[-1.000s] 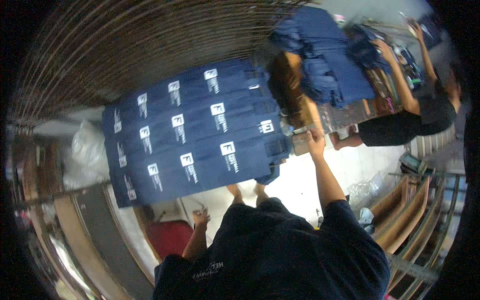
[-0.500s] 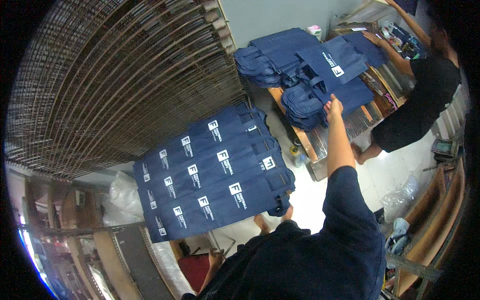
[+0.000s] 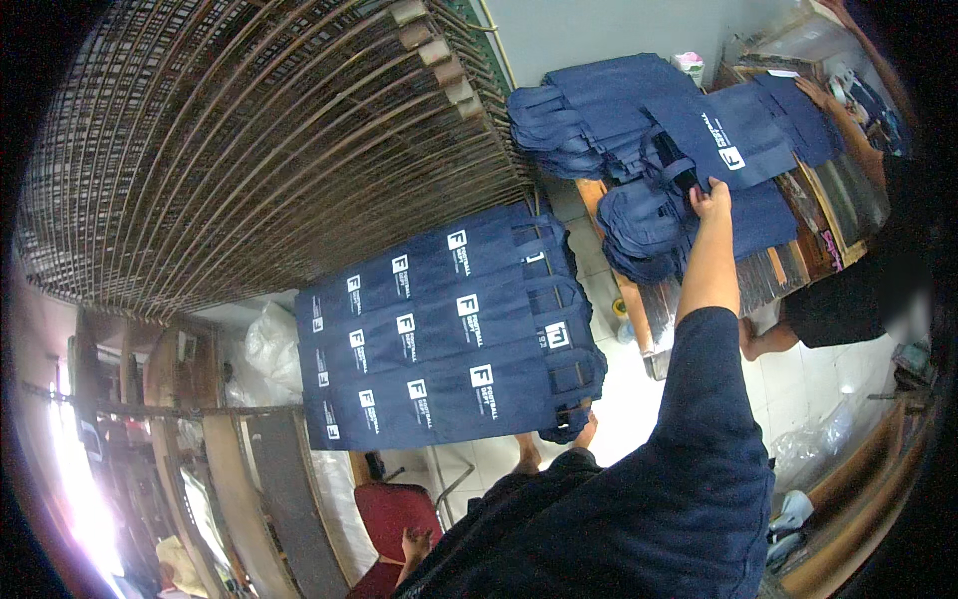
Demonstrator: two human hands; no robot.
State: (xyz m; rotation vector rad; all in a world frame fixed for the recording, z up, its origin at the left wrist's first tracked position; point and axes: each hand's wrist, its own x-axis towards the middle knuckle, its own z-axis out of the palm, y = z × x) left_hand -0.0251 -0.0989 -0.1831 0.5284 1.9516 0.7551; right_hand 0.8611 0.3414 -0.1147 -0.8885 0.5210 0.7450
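Note:
My right hand (image 3: 713, 202) reaches to the stacks at the upper right, fingers closed on the handle end of a navy tote bag (image 3: 743, 140) with a white print. That bag lies over a pile of folded navy bags (image 3: 639, 235). My left hand (image 3: 414, 546) hangs low beside a red chair (image 3: 397, 519), holding nothing, its fingers loosely bent and apart. Left of my body, overlapping printed navy bags (image 3: 429, 329) lie in rows, with their handles toward the right.
A metal wire rack (image 3: 289, 150) rises at the left. Another pile of navy bags (image 3: 609, 95) sits on the wooden-edged table (image 3: 654, 324). A co-worker's hand (image 3: 823, 100) rests near bags at the far right. Wooden frames (image 3: 848, 544) stand at the lower right.
My right hand has closed on the end of the top printed bag, where a dark gap now shows beside the handle. The whole view has shifted, showing more of the red chair.

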